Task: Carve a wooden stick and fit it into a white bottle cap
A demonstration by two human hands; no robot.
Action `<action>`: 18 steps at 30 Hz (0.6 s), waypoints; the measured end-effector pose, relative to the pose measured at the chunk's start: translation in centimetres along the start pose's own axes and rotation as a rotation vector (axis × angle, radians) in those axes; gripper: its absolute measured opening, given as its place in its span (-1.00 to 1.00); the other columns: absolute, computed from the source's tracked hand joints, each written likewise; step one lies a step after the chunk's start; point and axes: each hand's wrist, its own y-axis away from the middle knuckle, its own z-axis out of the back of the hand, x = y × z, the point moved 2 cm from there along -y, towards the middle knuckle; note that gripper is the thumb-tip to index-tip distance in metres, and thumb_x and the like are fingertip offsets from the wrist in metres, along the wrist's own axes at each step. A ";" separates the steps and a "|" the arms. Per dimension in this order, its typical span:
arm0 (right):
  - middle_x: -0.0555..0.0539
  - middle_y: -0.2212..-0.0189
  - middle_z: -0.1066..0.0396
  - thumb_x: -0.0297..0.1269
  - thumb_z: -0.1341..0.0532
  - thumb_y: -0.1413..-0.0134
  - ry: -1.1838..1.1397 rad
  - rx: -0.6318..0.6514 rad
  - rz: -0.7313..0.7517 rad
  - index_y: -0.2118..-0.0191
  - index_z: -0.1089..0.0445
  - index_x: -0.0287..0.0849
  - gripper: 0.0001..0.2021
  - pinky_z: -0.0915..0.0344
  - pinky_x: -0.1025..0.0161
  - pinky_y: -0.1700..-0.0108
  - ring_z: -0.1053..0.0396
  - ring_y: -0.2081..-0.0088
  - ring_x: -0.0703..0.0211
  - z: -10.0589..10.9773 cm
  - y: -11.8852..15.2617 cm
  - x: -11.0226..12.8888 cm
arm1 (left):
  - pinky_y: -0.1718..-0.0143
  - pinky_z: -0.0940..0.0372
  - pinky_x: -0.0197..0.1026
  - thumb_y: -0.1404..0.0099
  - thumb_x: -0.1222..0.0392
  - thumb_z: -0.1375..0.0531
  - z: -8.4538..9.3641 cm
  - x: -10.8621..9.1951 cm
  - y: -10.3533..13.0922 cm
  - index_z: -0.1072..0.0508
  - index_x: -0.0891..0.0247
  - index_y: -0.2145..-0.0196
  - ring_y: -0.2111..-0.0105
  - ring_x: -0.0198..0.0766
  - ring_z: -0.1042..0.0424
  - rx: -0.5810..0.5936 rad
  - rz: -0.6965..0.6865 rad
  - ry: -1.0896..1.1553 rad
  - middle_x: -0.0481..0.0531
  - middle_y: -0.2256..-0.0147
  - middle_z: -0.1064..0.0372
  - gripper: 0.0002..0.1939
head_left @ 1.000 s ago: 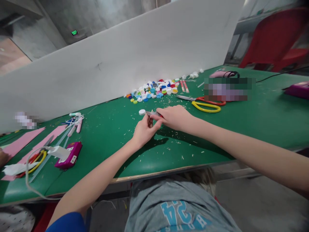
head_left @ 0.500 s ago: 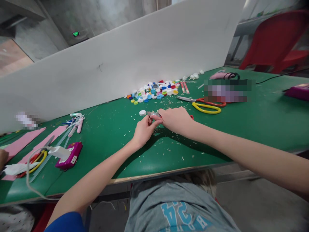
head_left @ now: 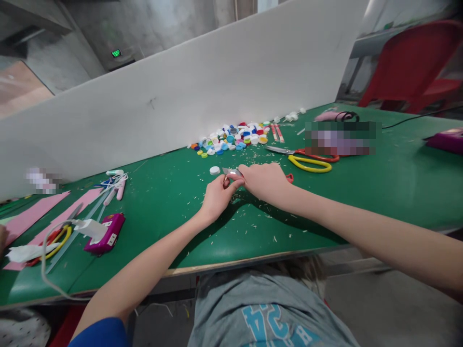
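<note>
Green table (head_left: 159,202); right hand (head_left: 265,180) clenches bladed tool (head_left: 234,173)

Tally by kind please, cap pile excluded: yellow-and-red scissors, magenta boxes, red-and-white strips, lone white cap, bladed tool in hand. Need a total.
Yellow-and-red scissors: 2
Magenta boxes: 2
Red-and-white strips: 2
Lone white cap: 1
Bladed tool in right hand: 1
Total: 8

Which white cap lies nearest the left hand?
The lone white cap, just beyond the left hand; the other white caps lie farther back, near the white partition.
</note>
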 end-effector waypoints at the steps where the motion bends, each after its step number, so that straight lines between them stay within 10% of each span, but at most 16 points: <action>1: -0.28 0.25 -0.53 -0.18 0.12 -0.34 -0.010 -0.010 -0.017 0.05 -0.39 -0.21 -0.61 -0.14 0.15 0.26 -0.49 0.21 -0.05 0.1 -0.1 -0.3 | 0.40 0.08 -0.25 -0.24 -0.12 -0.17 0.0 0.1 0.1 -0.12 0.24 0.54 0.49 -0.39 0.05 -0.014 -0.008 -0.021 -0.17 0.57 0.03 -0.56; 10: -0.33 0.32 -0.49 0.18 0.35 -0.29 -0.096 -0.167 -0.255 0.20 -0.48 -0.24 -0.23 -0.16 0.07 0.25 -0.44 0.25 -0.10 0.9 -1.7 -6.1 | 0.44 0.13 -0.26 -0.33 -0.13 -0.07 0.2 0.3 0.5 0.03 0.22 0.55 0.54 -0.41 0.11 -0.037 -0.100 -0.116 -0.17 0.60 0.10 -0.51; 18: -0.25 0.36 -0.48 0.16 0.28 -0.31 -0.187 -0.163 -0.060 0.09 -0.36 -0.24 -0.35 -0.06 0.20 0.40 -0.40 0.37 0.02 1.0 -0.6 -2.5 | 0.41 0.05 -0.26 -0.45 0.01 0.10 0.2 0.4 0.4 -0.12 0.20 0.45 0.55 -0.37 -0.05 0.003 -0.083 -0.070 -0.12 0.57 -0.08 -0.66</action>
